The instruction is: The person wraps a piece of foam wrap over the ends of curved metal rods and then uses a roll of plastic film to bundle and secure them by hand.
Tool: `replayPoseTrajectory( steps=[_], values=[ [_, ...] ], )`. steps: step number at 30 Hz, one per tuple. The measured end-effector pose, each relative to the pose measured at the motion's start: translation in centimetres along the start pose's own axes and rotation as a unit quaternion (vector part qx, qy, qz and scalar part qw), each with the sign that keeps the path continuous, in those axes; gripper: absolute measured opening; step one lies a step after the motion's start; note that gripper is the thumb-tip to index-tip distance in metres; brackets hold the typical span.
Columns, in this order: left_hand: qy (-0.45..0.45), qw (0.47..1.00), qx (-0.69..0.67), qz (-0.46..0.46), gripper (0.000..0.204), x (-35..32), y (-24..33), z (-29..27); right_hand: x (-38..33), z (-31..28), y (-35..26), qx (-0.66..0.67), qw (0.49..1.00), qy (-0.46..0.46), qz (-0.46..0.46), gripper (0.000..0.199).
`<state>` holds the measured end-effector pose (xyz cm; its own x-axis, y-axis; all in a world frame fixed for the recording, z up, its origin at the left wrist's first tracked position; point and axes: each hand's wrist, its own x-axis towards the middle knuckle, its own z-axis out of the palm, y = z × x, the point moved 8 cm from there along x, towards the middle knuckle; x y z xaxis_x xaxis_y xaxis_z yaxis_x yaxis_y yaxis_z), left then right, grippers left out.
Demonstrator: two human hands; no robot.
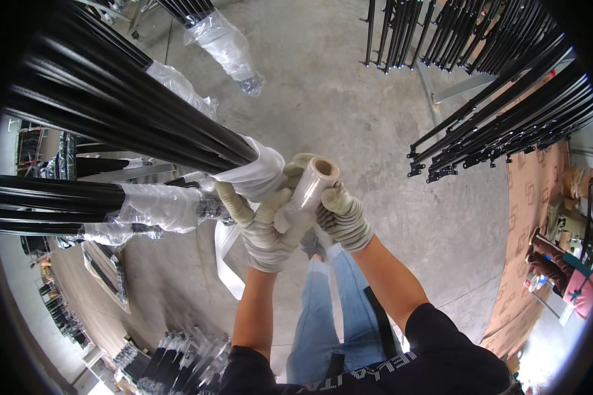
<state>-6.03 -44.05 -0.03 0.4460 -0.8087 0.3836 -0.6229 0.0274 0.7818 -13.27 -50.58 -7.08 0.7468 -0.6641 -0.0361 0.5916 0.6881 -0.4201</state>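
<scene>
Right gloved hand is clamped on a shiny roll of plastic wrap, just beside the wrapped end of some black rods. Left gloved hand is up by that end, fingers spread, though from here I can't tell if they're gripping.

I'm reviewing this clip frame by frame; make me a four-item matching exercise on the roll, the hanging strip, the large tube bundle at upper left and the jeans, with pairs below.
Things
1. Film roll
2. Strip
3. Large tube bundle
4. Jeans

Places, colours, states
A. Black, with pale wrap around its lower end
B. Light blue, at the lower middle of the picture
C. Gripped by the gloved right hand, its hollow core showing at the upper end
D. White, hanging in a curve

Pairs: 1-C, 2-D, 3-A, 4-B
</scene>
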Motion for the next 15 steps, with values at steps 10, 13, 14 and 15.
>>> replayPoseTrajectory(
  steps=[10, 13, 14, 15],
  values=[
    [0.096, 0.987, -0.123, -0.044, 0.016, -1.2, -0.9, -1.1, -1.0, -0.1, -1.6, -0.217, 0.976, 0.022, -0.015, 0.071],
    [0.108, 0.98, -0.16, -0.056, 0.02, -1.2, -0.9, -1.4, -1.4, 1.8, -2.1, -0.192, 0.98, -0.053, -0.027, 0.058],
    [0.111, 0.977, -0.175, -0.057, 0.021, -1.2, -0.8, -1.5, -1.5, 2.2, -2.1, -0.191, 0.979, -0.063, -0.031, 0.056],
    [0.114, 0.969, -0.206, -0.076, 0.021, -1.2, -0.9, -1.5, -1.6, 2.3, -2.1, -0.208, 0.976, -0.06, -0.032, 0.055]
  ],
)
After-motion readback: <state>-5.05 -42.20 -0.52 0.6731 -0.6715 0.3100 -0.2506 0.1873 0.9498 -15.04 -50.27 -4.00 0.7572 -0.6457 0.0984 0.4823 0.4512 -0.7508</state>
